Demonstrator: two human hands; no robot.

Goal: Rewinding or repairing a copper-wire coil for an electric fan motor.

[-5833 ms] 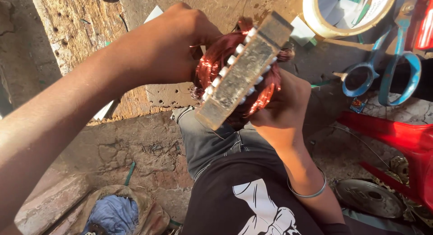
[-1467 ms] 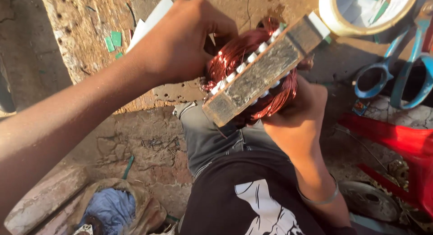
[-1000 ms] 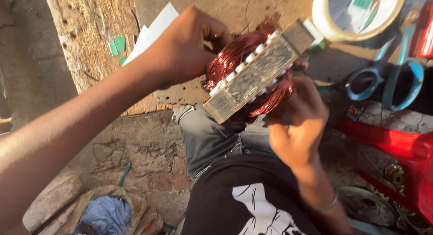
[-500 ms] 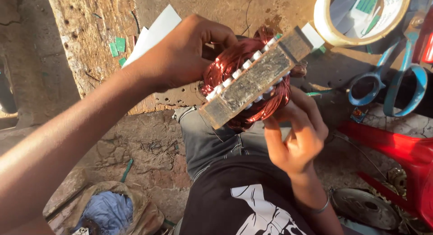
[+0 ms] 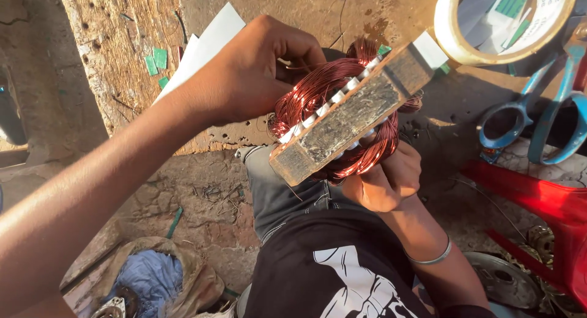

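Right hand point(image 5: 382, 183): half a second ago its fingers were spread open under the rusty metal stator core wound with copper wire point(image 5: 348, 119); now they are curled shut in a grip against the lower coil.
Left hand point(image 5: 260, 73): fingers have pushed deeper into the upper copper coil.
Stator core: tilted slightly steeper than a second ago, its pale end higher above the right grip.

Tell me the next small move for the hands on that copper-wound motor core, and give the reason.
Probably press the loose strands down with the left hand while the right hand keeps cradling the grey laminated metal core wound with red copper wire from below. The left fingers are already at the coil's upper loops, which bulge out past the core's white slot liners.
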